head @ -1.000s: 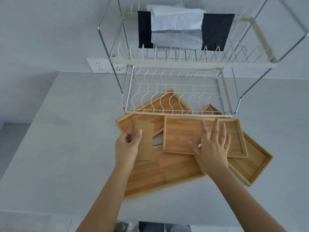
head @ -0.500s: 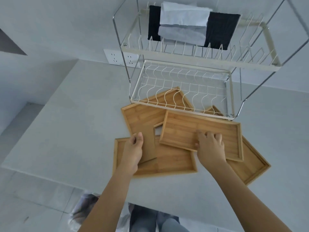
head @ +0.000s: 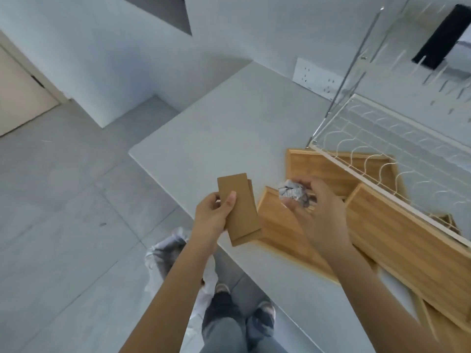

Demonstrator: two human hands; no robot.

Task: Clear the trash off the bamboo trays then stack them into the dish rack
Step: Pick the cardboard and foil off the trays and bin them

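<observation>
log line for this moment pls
left hand: holds cardboard pieces | right hand: holds crumpled paper | bamboo trays: on counter

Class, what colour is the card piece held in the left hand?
Plain brown cardboard, clearest in the head view.

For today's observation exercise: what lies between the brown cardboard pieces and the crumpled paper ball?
In the head view, only bare grey countertop and a bamboo tray's corner.

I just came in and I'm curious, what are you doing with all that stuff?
A person is clearing trash off bamboo trays on a counter. The left hand holds a brown cardboard piece, and the right hand grips a crumpled paper ball. The trays lie by the dish rack, not stacked in it yet.
</observation>
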